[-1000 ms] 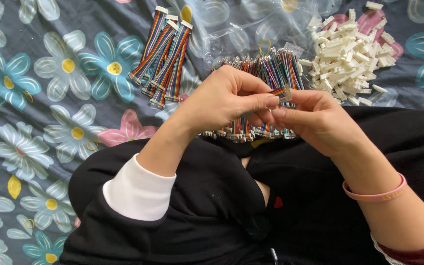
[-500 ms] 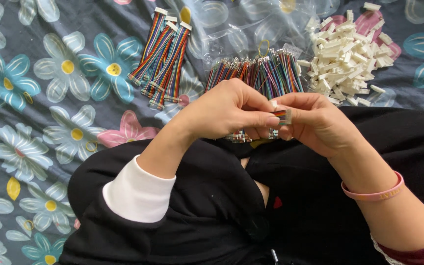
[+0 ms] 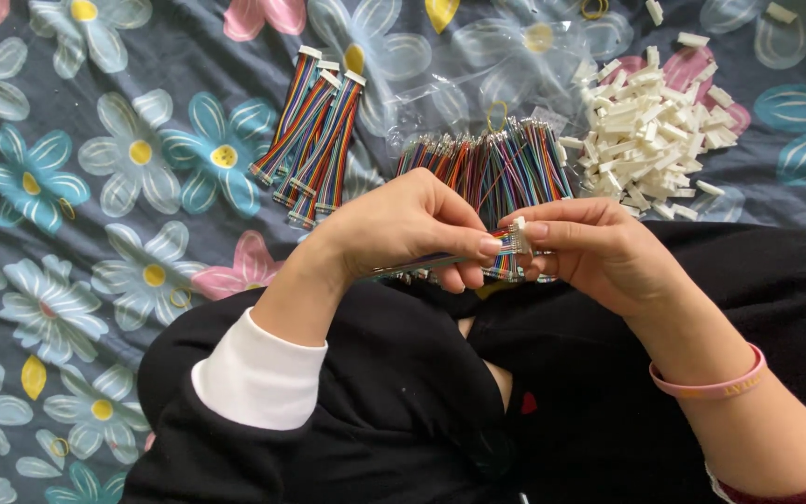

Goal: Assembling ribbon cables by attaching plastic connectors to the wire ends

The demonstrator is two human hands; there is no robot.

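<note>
While the left hand [image 3: 403, 229] pinches rainbow wires [image 3: 440, 263], the right hand [image 3: 599, 252] pinches their white plug [image 3: 519, 225], loose wires [image 3: 487, 168] at twelve o'clock.

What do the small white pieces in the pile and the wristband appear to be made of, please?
The white pieces look like hard moulded plastic: blocky, uniform, matte white. The pink wristband looks like soft rubber or silicone: smooth, thin, hugging the wrist.
</note>
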